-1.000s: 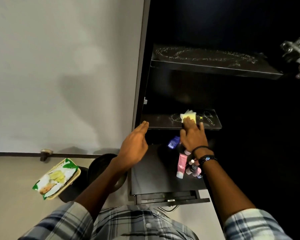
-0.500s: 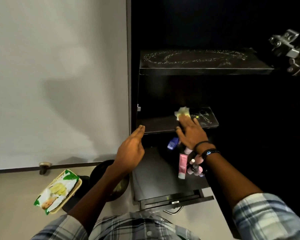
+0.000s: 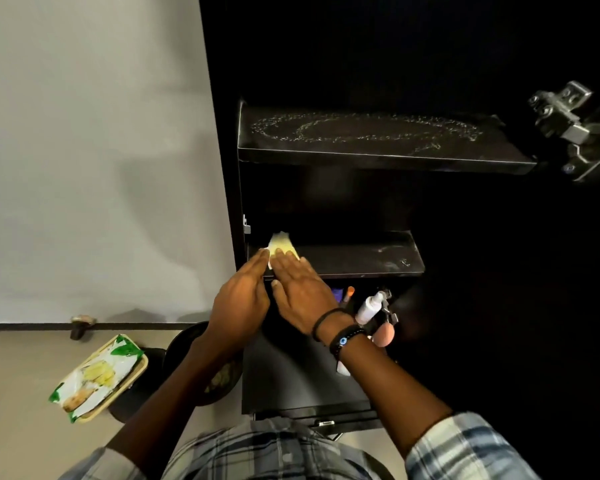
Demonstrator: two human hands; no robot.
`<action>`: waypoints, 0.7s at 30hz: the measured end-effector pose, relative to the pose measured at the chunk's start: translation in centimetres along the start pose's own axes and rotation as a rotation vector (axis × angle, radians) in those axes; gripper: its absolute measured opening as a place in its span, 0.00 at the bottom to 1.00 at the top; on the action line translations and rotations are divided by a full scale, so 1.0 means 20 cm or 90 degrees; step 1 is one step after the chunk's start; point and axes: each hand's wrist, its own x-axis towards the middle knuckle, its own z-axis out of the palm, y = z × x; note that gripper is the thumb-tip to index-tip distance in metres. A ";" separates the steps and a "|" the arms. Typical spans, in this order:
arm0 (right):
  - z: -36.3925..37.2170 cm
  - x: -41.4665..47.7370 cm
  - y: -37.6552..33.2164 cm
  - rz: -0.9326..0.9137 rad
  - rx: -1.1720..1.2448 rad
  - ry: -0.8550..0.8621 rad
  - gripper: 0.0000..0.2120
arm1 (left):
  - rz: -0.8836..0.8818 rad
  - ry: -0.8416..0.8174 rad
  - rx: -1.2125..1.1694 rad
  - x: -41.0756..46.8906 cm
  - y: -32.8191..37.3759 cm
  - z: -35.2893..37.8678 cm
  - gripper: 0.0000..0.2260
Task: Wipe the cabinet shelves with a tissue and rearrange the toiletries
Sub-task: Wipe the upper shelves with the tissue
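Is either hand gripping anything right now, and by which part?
Nothing is gripped. The right hand presses straight fingers on the near end of the tissue on the middle shelf; the left hand is open beside it, holding nothing.

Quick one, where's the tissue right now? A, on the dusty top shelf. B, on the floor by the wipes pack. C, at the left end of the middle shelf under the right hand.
C: the tissue sits at the left end of the middle shelf, under the flat right hand.

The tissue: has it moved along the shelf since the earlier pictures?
Yes. The tissue slid left, from the centre of the middle shelf to its left end.
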 end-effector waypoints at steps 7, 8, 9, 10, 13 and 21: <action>-0.17 0.02 0.54 0.193 -0.084 0.072 0.29 | -0.034 -0.007 0.002 0.06 0.05 0.02 0.22; -0.21 -0.01 0.63 0.234 -0.086 0.077 0.27 | -0.045 -0.008 0.000 0.06 0.05 0.03 0.22; -0.23 -0.03 0.69 0.265 -0.101 0.091 0.25 | -0.055 -0.010 -0.001 0.06 0.05 0.04 0.22; -0.23 -0.06 0.74 0.294 -0.124 0.103 0.24 | -0.063 -0.013 -0.003 0.06 0.05 0.04 0.22; -0.19 -0.09 0.72 0.352 -0.143 0.116 0.26 | -0.077 -0.013 -0.015 0.05 0.05 0.04 0.22; 0.14 -0.04 -0.04 -0.020 -0.064 -0.019 0.32 | -0.039 -0.029 -0.106 0.15 0.10 0.04 0.20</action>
